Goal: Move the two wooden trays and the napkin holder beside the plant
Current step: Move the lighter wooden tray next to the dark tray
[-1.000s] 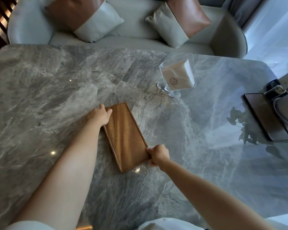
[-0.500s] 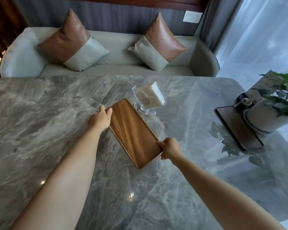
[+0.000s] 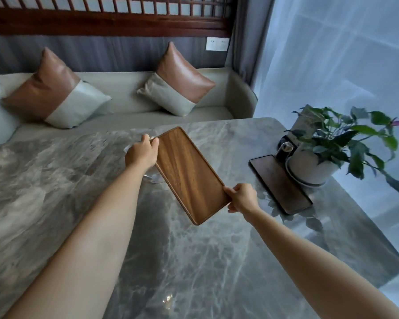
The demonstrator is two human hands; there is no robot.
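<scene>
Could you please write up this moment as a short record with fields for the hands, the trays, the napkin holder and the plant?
left hand: grips the far end of the lighter wooden tray
right hand: grips its near end
lighter wooden tray: held by both hands above the marble table
darker tray: lies flat on the table, beside the potted plant
napkin holder: mostly hidden behind the left hand and held tray; only part of its clear base shows

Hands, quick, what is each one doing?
Left hand: closed on the far end of the rectangular brown wooden tray.
Right hand: closed on its near end.
</scene>
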